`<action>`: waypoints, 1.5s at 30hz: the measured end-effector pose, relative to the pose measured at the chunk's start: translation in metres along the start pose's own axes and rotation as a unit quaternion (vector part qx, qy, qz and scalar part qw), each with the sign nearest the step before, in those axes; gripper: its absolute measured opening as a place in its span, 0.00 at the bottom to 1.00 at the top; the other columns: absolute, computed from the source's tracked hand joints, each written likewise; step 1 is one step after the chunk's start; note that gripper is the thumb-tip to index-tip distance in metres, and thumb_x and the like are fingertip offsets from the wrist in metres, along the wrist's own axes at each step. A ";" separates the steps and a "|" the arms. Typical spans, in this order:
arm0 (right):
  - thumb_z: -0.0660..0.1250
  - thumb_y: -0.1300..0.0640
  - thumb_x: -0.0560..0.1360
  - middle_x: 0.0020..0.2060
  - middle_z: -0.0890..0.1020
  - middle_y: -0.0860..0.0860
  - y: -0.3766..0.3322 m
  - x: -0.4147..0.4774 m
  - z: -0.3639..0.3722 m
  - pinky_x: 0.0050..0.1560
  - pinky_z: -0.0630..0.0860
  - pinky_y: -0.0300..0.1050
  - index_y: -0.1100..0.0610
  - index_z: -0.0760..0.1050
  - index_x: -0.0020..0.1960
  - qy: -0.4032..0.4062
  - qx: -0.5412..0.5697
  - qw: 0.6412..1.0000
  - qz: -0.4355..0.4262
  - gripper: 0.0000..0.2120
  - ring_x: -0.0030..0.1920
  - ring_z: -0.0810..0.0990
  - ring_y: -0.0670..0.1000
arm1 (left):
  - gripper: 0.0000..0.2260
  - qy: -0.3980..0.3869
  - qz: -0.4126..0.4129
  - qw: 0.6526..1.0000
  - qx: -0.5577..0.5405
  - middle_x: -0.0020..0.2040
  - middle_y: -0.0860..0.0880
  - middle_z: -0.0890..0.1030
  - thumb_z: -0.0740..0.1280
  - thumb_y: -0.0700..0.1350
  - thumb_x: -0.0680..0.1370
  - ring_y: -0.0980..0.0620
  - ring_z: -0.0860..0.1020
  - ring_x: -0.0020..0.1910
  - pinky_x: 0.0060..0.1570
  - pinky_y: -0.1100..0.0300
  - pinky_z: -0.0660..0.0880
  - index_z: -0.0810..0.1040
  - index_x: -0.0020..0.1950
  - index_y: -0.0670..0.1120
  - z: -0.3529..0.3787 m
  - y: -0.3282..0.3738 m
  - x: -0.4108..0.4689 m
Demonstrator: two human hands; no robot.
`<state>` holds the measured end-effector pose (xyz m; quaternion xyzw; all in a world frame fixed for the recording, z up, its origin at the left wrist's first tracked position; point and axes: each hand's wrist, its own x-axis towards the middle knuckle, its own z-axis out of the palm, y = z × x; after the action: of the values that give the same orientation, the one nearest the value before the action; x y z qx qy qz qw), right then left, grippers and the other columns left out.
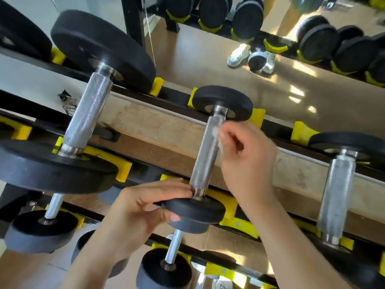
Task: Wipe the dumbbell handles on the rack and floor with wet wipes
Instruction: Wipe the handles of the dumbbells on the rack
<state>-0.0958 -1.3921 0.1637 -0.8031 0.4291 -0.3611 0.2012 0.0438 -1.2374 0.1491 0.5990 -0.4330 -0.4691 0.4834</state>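
here a black rack [179, 102] stands by a mirror [208, 59]. the small dumbbell [208, 142] lies on it. left hand [141, 209] grips its near plate [195, 212]; right hand [248, 161] pinches a wet wipe [218, 133] to its handle [203, 167].

Open gap between large dumbbell [87, 113] and small dumbbell [208, 155]; rack rails [177, 101] bound it.

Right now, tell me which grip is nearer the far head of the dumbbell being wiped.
Right. The right grip pinches the wet wipe against the handle just below the far head; the left grip holds the near head at the handle's opposite end.
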 end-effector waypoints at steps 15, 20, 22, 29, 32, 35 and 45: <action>0.70 0.61 0.75 0.42 0.81 0.51 0.004 0.013 -0.004 0.40 0.74 0.39 0.57 0.83 0.47 0.030 -0.005 1.000 -0.006 0.04 0.41 0.78 0.47 | 0.11 0.074 0.150 0.826 0.538 0.47 0.50 0.81 0.72 0.46 0.70 0.44 0.76 0.47 0.32 0.53 0.78 0.82 0.51 0.53 0.052 0.044 -0.019; 0.70 0.64 0.73 0.40 0.82 0.51 -0.019 -0.027 -0.017 0.35 0.77 0.43 0.57 0.82 0.45 -0.147 -0.055 0.984 -0.089 0.04 0.39 0.80 0.50 | 0.12 0.094 0.197 0.814 0.538 0.48 0.53 0.82 0.63 0.42 0.74 0.46 0.78 0.47 0.33 0.54 0.79 0.83 0.52 0.50 0.042 0.037 -0.022; 0.71 0.66 0.70 0.40 0.81 0.52 -0.016 -0.007 -0.017 0.35 0.77 0.43 0.58 0.83 0.44 -0.136 -0.055 0.982 -0.117 0.06 0.37 0.80 0.51 | 0.11 0.103 0.221 0.835 0.493 0.50 0.54 0.82 0.66 0.43 0.73 0.48 0.79 0.49 0.40 0.55 0.79 0.84 0.54 0.50 0.030 0.029 -0.019; 0.68 0.64 0.73 0.40 0.81 0.51 -0.022 -0.029 -0.013 0.36 0.77 0.43 0.59 0.82 0.47 -0.157 -0.039 0.978 -0.129 0.06 0.38 0.79 0.49 | 0.12 0.117 0.182 0.936 0.276 0.51 0.57 0.82 0.69 0.50 0.72 0.57 0.79 0.52 0.50 0.59 0.76 0.83 0.54 0.51 0.003 0.006 -0.012; 0.69 0.65 0.74 0.39 0.82 0.52 -0.006 0.007 -0.003 0.37 0.73 0.37 0.59 0.83 0.45 -0.029 -0.022 0.996 -0.086 0.05 0.39 0.79 0.49 | 0.11 0.085 0.138 0.973 0.164 0.52 0.57 0.82 0.71 0.50 0.71 0.51 0.80 0.53 0.48 0.51 0.78 0.84 0.53 0.51 -0.001 -0.003 -0.009; 0.70 0.67 0.73 0.38 0.82 0.51 -0.008 0.002 0.000 0.39 0.69 0.30 0.59 0.82 0.44 -0.006 -0.013 0.999 -0.031 0.05 0.39 0.78 0.46 | 0.13 0.071 0.090 0.991 0.066 0.52 0.56 0.82 0.72 0.50 0.69 0.49 0.81 0.52 0.48 0.47 0.79 0.83 0.53 0.53 0.000 -0.009 -0.006; 0.70 0.65 0.74 0.38 0.80 0.46 -0.004 -0.014 -0.008 0.40 0.71 0.27 0.57 0.81 0.45 -0.033 0.021 0.999 0.003 0.04 0.39 0.76 0.41 | 0.16 0.020 0.088 0.972 0.215 0.57 0.60 0.78 0.74 0.45 0.69 0.55 0.75 0.61 0.55 0.59 0.76 0.79 0.55 0.57 0.001 0.016 -0.007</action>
<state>-0.1047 -1.3785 0.1660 -0.8085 0.4172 -0.3431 0.2335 0.0403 -1.2332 0.1661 0.6579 -0.5650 -0.3084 0.3909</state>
